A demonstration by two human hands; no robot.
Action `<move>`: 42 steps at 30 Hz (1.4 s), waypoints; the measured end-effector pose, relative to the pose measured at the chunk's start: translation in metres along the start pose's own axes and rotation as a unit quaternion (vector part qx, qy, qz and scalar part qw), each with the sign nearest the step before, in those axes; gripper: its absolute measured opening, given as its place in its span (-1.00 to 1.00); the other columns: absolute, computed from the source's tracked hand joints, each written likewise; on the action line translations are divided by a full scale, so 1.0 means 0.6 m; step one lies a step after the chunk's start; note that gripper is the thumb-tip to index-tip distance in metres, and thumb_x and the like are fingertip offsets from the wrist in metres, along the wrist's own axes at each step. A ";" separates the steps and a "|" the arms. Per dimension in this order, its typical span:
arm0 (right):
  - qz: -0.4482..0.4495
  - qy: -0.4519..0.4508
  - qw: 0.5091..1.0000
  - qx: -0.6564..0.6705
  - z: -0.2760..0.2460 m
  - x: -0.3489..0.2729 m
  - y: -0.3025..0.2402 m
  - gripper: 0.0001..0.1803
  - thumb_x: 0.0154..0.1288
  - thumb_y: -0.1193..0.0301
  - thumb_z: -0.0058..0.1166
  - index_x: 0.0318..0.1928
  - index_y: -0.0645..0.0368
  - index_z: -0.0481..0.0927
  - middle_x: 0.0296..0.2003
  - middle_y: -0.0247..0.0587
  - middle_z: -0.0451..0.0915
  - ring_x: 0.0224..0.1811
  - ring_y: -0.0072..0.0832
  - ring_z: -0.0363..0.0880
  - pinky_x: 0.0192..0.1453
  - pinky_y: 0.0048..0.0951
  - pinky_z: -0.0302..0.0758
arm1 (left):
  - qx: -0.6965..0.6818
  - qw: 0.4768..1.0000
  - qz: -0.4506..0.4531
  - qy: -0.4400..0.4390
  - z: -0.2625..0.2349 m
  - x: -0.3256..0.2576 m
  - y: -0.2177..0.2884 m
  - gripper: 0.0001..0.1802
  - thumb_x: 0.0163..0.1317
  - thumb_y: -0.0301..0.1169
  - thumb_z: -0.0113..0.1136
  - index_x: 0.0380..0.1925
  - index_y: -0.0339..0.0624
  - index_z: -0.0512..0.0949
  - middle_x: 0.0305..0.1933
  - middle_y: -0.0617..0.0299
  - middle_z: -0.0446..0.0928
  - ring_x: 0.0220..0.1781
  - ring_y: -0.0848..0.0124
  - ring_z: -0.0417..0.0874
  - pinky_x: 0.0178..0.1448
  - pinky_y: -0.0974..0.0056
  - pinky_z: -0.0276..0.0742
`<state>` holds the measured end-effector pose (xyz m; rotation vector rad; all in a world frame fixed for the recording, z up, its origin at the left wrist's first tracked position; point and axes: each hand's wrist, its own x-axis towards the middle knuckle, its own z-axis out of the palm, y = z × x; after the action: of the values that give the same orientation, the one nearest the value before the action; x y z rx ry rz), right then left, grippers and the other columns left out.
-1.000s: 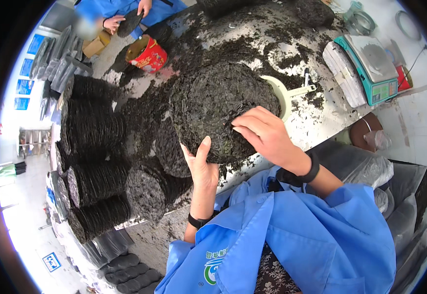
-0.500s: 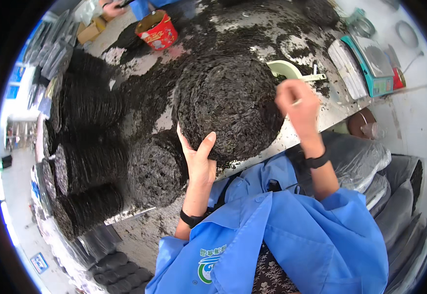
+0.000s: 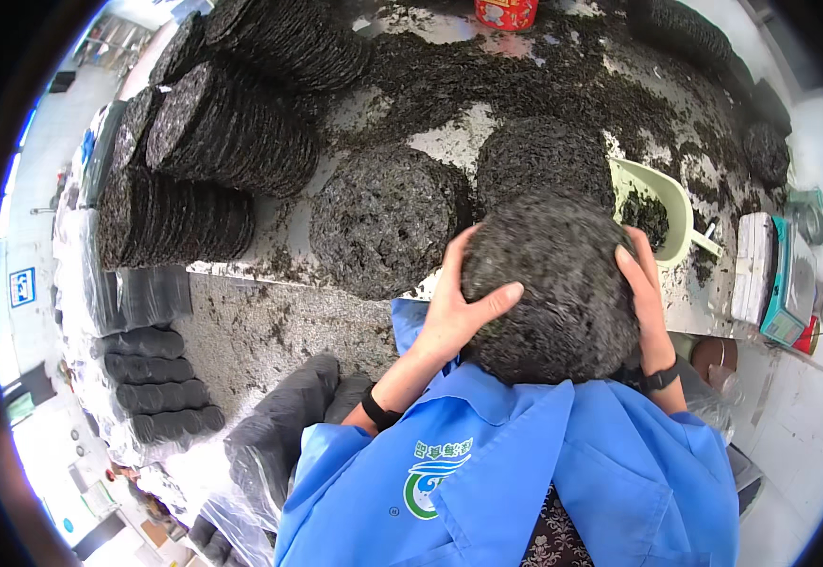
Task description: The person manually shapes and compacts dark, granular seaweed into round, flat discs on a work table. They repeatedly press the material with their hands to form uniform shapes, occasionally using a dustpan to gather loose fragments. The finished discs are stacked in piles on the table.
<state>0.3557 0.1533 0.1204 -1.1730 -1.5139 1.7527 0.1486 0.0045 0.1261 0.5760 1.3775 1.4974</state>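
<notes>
A thick, round, dark cake of what looks like dried seaweed (image 3: pixel 553 293) is in both hands, close to my chest and blurred a little by motion. My left hand (image 3: pixel 457 307) grips its left edge, thumb over the face turned to me. Around the right edge curl the fingers of my right hand (image 3: pixel 646 288); its thumb is not seen. Just beyond lies another round seaweed cake (image 3: pixel 544 156), partly covered by the held one. To the left, a flat-faced seaweed cake (image 3: pixel 383 222) rests on the metal table (image 3: pixel 463 132) near its front edge.
Stacks of seaweed cakes (image 3: pixel 227 132) lean at the left. A pale green scoop (image 3: pixel 681 213) holding dark flakes lies right of the cakes. Beyond it sits a teal scale (image 3: pixel 789 283). Loose flakes cover much of the table, and a red bucket (image 3: pixel 506 13) stands far back.
The view has turned. My right hand, blurred beside the large cake before, now holds the right edge of a cake. That cake is nearer my chest, and my left hand still grips at the left.
</notes>
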 end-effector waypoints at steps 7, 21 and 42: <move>-0.100 -0.087 0.988 0.074 0.044 0.116 -0.063 -0.69 0.40 0.28 -0.09 0.02 0.21 0.39 -0.08 -0.21 0.52 0.02 -0.45 0.50 0.05 -0.43 0.42 | -0.077 0.960 0.020 0.269 -0.122 -0.008 0.083 -0.16 -0.01 -0.48 0.34 0.29 -0.20 0.15 0.12 0.01 0.40 0.06 0.24 0.49 0.11 0.17 0.44; -0.360 -0.134 0.701 -0.601 0.033 0.109 0.028 -0.14 -0.24 -0.05 0.31 0.07 0.16 0.40 0.21 0.03 0.27 0.31 -0.08 0.16 0.31 -0.10 0.19 | 0.614 0.693 0.242 0.290 -0.196 0.036 0.080 -0.48 0.26 -0.16 0.11 0.21 -0.01 0.35 0.28 -0.07 0.14 0.32 0.05 0.15 0.32 0.01 0.12; -0.101 0.081 0.981 0.148 -0.049 0.149 -0.047 -0.71 0.32 0.41 0.04 0.00 0.30 0.47 -0.13 -0.31 0.56 -0.16 -0.64 0.48 -0.01 -0.55 0.41 | 0.182 0.957 0.192 0.121 0.008 0.100 0.056 -0.49 0.33 -0.43 0.00 0.24 -0.39 0.21 0.27 -0.10 0.29 0.35 0.17 0.27 0.40 0.16 0.17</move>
<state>0.3348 0.2494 0.1243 -0.9520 -1.1842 1.6343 0.1168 0.0634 0.1429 0.9607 1.8326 1.6699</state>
